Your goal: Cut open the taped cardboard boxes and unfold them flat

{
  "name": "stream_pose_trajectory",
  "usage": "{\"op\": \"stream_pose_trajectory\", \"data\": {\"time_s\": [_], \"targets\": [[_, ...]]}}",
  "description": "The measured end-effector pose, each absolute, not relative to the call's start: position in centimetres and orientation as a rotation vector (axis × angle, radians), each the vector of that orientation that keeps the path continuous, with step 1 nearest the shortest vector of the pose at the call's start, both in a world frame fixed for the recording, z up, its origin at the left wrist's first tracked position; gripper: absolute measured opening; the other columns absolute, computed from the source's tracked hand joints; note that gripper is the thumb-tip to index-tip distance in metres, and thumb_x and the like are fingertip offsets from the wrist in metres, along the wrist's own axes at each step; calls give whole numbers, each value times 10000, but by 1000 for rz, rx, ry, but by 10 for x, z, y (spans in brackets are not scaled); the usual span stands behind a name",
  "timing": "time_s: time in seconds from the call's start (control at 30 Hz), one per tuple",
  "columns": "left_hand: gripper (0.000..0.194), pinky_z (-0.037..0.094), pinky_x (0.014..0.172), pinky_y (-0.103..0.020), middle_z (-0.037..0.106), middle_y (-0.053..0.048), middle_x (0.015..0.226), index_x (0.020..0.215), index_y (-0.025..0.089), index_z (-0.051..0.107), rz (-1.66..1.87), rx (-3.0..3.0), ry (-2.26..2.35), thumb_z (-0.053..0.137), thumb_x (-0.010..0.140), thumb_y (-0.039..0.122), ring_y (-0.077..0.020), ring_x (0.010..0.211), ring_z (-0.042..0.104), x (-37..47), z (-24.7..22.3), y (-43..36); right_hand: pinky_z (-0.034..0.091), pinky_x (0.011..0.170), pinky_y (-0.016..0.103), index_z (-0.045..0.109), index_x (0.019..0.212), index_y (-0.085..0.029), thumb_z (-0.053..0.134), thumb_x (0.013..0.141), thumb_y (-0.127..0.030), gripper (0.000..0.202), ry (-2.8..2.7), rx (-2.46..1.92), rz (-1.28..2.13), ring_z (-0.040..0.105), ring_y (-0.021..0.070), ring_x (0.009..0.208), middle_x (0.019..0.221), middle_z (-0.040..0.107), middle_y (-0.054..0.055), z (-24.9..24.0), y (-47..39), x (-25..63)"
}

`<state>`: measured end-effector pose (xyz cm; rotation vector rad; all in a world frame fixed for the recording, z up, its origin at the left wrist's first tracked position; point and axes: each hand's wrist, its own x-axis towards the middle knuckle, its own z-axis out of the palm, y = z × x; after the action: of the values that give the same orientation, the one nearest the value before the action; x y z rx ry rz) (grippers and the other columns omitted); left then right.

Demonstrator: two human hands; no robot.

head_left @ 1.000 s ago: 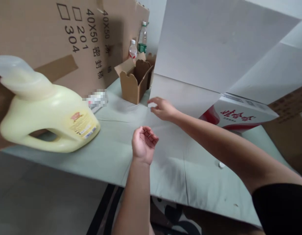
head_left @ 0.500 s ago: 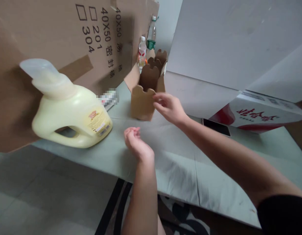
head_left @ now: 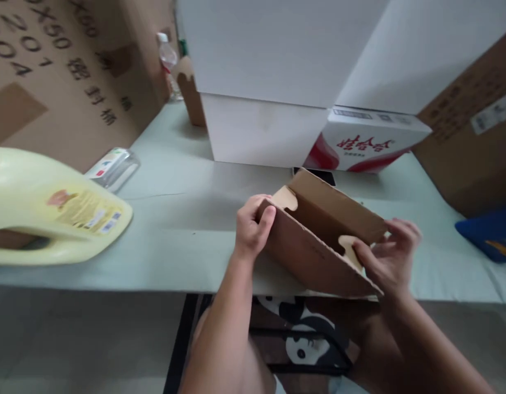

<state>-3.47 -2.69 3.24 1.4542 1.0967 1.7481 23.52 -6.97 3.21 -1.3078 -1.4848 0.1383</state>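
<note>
A small brown cardboard box, its top uncovered, is tilted at the front edge of the table. Two rounded, notched tabs stand at its ends. My left hand grips the left end, its thumb pressed on the near wall and its fingers wrapped behind. At the opposite end, my right hand has its thumb against the pale tab and its fingers curled near the far wall's corner. The box looks empty as far as its inside shows; its bottom is hidden.
On the left lies a yellow detergent jug, near a clear plastic container. A white carton and a red-and-white carton stand behind, with a dark phone before them. Another brown box and a bottle are farther back.
The front brown box has come from the back left to the table's front edge, now between both hands. My left hand has closed on it. The view has turned right.
</note>
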Motion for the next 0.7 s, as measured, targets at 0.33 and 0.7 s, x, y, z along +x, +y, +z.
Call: {"op": "stream_pose_trajectory", "data": {"time_s": [0.33,0.7], "targets": [[305,464,1100,-434,635,-83,1262,1167,274,758,1769,1809,1260,599,907,301,-230,1187,596,-12,23,5,545,1012,544,456,1334,-406,558,854,-670,558,-1350,-1022,865,672,326,1204,1189,707,85,4,-78,247],[235,508,1059,-454,722,-69,1181,853,252,828,1548,1693,1323,603,790,218,-256,1151,647,-9,30,11,431,1171,469,629,1349,-359,477,1002,-522,413,-1516,-913,966,548,253,1387,1453,618,39,18,-73,280]]}}
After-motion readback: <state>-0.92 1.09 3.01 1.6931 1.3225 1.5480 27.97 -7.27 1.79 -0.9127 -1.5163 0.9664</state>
